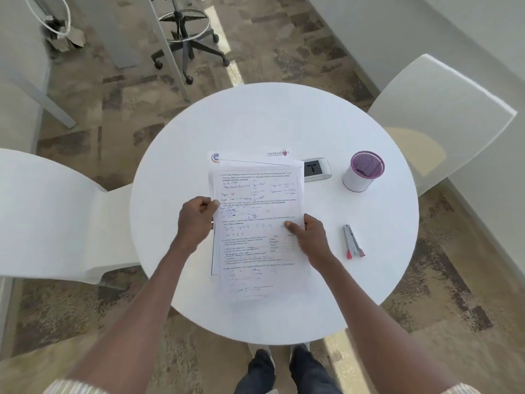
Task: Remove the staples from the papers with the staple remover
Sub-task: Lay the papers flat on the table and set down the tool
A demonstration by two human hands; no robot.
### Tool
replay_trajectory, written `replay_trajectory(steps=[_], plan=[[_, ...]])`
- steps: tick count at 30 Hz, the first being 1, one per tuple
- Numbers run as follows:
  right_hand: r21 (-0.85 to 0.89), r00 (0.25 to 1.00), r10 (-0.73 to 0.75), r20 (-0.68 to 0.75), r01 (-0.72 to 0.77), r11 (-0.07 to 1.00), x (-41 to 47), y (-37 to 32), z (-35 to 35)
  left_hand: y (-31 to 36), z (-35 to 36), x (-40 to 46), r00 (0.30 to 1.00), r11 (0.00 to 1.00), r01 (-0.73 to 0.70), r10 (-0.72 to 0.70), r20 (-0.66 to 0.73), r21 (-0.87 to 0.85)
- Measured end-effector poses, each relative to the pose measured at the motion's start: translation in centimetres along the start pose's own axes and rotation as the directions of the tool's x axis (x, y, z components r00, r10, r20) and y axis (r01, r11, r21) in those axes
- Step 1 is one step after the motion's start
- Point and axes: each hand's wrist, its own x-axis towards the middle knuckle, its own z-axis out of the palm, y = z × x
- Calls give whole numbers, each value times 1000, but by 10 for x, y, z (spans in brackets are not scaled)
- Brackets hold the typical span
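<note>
A stack of printed, handwritten papers lies in the middle of the round white table. My left hand grips the stack's left edge, thumb on top. On the right edge my right hand pinches the sheets, its thumb pressed on the top page. The staple remover, silver with red tips, lies on the table to the right of my right hand, untouched. No staple can be made out on the pages.
A purple mesh cup stands at the table's right back. A small silver device lies beside the papers' top right corner. White chairs stand left and right. A wheeled stool is on the floor beyond.
</note>
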Motion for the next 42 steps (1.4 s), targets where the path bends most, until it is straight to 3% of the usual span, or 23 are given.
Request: replay_trajectory(steps=[3,7,14,19,26,33,37,42], plan=[[-235,996,-4,-92,-18,972,0,10,13,-21,9,7,999,997,-4,8,-46,79],[-410,991,-23,-129,-32,912,0,24,24,-51,18,17,997,988,36,-26,-68,149],[-554,984,-37,-175,-67,830,13,38,29,-81,30,32,996,974,57,-41,-78,219],[-636,982,-118,-149,-4,772,16,43,32,-91,40,33,994,927,23,21,-112,375],[-758,969,-209,-132,37,651,3,46,31,-80,66,6,968,911,-35,132,-212,410],[-605,913,-216,-347,-42,795,0,45,-17,-72,130,-20,928,789,-362,358,108,497],[-526,891,-137,-434,-127,841,-1,57,-51,-75,154,-24,909,738,-415,310,279,533],[-591,899,-206,-388,-71,803,0,66,-67,-73,175,-14,891,635,-454,308,334,625]])
